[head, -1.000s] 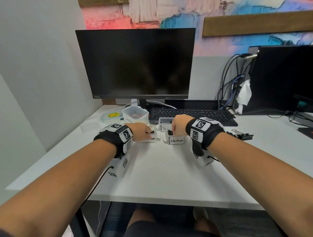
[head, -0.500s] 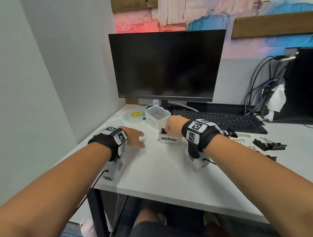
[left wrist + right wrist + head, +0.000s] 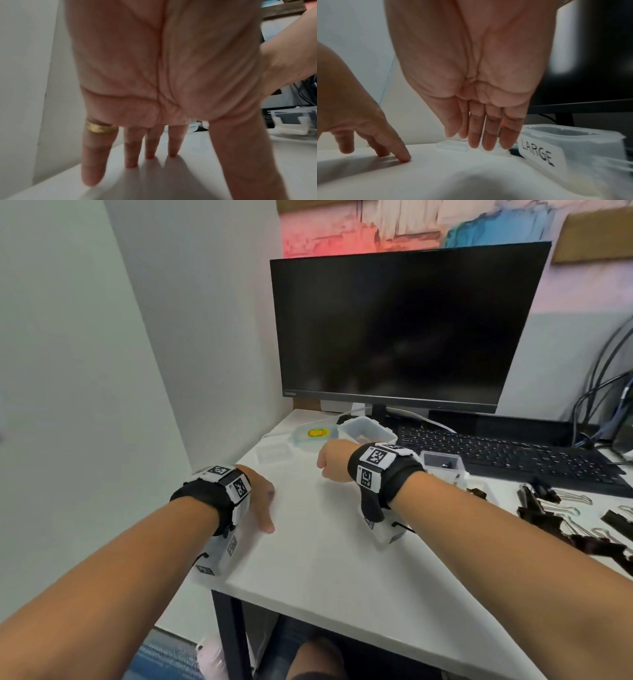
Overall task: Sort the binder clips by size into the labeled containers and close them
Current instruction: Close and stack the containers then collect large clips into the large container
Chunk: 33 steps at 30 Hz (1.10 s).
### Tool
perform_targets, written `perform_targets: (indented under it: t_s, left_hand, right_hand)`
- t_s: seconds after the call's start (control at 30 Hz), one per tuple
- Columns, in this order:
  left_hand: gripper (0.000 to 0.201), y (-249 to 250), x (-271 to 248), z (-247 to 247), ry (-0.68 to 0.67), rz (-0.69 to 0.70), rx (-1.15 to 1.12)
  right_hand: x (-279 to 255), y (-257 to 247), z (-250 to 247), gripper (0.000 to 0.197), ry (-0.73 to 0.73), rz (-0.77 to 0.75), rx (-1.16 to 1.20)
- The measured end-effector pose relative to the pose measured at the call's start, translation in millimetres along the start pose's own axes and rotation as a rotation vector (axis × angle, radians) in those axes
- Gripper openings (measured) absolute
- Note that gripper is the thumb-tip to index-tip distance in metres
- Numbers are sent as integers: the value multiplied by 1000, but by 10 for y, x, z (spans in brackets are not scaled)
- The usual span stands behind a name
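Note:
My left hand [image 3: 269, 508] lies open on the white desk near its left front corner, its spread fingertips [image 3: 131, 164] touching the surface and holding nothing. Over the desk's back left my right hand [image 3: 325, 465] hovers open with straight fingers [image 3: 488, 140], also holding nothing. Just right of it stands the lidless container labelled LARGE [image 3: 573, 146] [image 3: 366, 431]. Two clear lids [image 3: 274, 453] [image 3: 311, 436] lie beyond the fingers; one [image 3: 452, 147] is just left of the fingertips. A smaller clear container [image 3: 442, 465] sits behind my right wrist. Black binder clips [image 3: 544, 501] lie loose at the right.
A dark monitor [image 3: 404, 326] stands at the back, with a black keyboard [image 3: 507, 453] in front of it. A grey wall [image 3: 85, 371] closes the left side. The desk edge [image 3: 308, 604] runs close in front of my forearms. Cables [image 3: 603, 385] hang at the far right.
My right hand let go of the medium container and moved left toward the lids. My left hand drew back to the desk's left front. The head view swung left.

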<state>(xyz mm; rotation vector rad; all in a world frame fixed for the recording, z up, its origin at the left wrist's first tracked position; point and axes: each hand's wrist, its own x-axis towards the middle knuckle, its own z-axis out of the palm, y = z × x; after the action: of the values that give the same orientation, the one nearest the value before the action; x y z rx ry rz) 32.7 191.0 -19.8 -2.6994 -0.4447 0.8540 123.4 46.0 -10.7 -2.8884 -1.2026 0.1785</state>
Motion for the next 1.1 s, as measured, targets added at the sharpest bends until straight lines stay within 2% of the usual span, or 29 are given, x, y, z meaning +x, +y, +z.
perform_targets:
  t_s: [0.07, 0.2, 0.3, 0.4, 0.5, 0.63, 0.87, 1.1]
  left_hand:
    - [76, -89, 95, -26, 2, 3, 5]
    - [98, -257, 263, -164, -6, -8, -81]
    - [94, -349, 374, -288, -11, -8, -119]
    - [98, -434, 552, -349, 36, -33, -63]
    - [92, -477, 733, -381, 83, -62, -78]
    - [88, -496, 924, -438, 151, -72, -69]
    - [81, -551, 1185, -561, 190, -93, -24]
    - [71, -522, 1268, -609, 152, -83, 29]
  right_hand:
    - [143, -87, 5, 39, -49, -20, -74]
    - [448, -188, 27, 39, -110, -39, -153]
    - [653, -181, 44, 38, -150, -45, -224]
    - [793, -152, 51, 40, -180, -40, -288]
    - [888, -117, 80, 44, -244, -38, -316]
    - [1022, -2, 198, 50, -236, -71, -351]
    - [1006, 22, 87, 42, -304, -114, -339]
    - [1013, -1, 92, 40, -321, -134, -381]
